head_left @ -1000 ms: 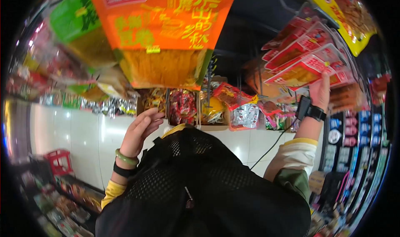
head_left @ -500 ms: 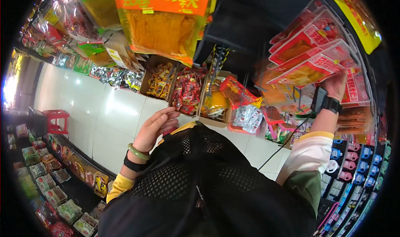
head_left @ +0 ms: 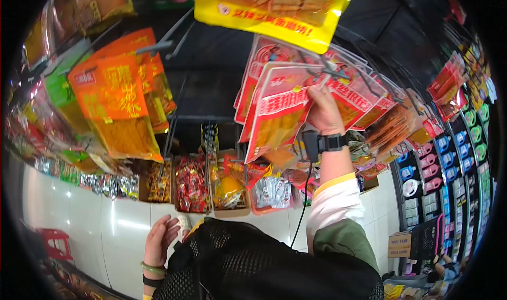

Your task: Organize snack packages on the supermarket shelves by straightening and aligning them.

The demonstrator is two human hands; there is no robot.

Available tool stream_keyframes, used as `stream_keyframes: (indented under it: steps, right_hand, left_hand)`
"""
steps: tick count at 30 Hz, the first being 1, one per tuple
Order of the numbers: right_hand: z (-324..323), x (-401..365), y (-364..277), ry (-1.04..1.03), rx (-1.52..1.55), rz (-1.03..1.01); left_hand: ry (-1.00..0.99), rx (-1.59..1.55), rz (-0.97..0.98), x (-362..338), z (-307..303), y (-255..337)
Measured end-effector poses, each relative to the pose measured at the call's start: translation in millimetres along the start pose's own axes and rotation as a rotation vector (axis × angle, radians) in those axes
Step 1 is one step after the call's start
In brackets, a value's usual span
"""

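Observation:
My right hand (head_left: 324, 111), with a black strap and device at the wrist, is raised to a hanging row of red-and-clear snack packets. Its fingers close on the upper right edge of a red snack packet (head_left: 280, 112), close to the hook tip (head_left: 338, 74); the packet hangs tilted and the fingertips are partly hidden. More red packets (head_left: 351, 102) hang just right of and behind this hand. Low on the left, my left hand (head_left: 160, 240) is held over the floor near the black mesh garment (head_left: 253, 252), fingers stretched out and holding nothing.
A yellow snack bag (head_left: 274, 23) hangs above the red packets. Orange snack bags (head_left: 113, 105) hang on the left. Below stand cartons of small packets (head_left: 191, 184). A bare metal hook (head_left: 158, 48) juts out, and a red stool (head_left: 55, 244) is at lower left.
The view has turned toward the right-hand rack, bringing the red packets to the middle. My right hand stays at the packets, which now face me more. My left hand remains low with fingers extended.

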State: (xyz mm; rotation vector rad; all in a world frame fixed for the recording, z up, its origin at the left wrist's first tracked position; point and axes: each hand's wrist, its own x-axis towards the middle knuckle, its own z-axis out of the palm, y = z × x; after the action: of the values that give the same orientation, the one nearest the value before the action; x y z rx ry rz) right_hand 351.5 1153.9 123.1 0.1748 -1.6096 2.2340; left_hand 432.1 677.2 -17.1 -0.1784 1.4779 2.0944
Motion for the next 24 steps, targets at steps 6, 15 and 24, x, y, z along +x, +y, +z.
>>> stream_keyframes:
  steps: [6, 15, 24]
  right_hand:
    - [21, -14, -5, 0.106, -0.038, -0.109]
    - [12, -3, -9, 0.015, -0.059, -0.146]
    - [-9, 51, 0, 0.018, 0.317, -0.085]
  left_hand:
    - [0.014, -0.004, -0.024, -2, 1, -5]
    - [0.002, 0.004, -0.014, -2, -2, -11]
    - [0.001, 0.060, -0.103, -19, -3, -1]
